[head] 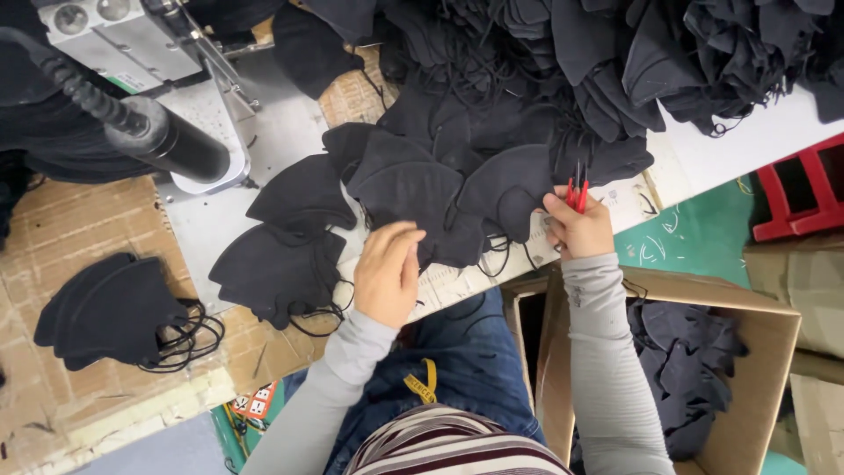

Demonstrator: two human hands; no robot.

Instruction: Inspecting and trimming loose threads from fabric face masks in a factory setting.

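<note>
Left hand (pixel 388 273) presses flat and open on black masks (pixel 413 189) mid-frame; my right hand (pixel 576 227) grips red snips (pixel 577 193), which might nick a strap.

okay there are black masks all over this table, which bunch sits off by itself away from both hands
The small stack of black masks at the far left, lying on brown cardboard with ear loops spilling beside it; the others crowd around the hands.
</note>
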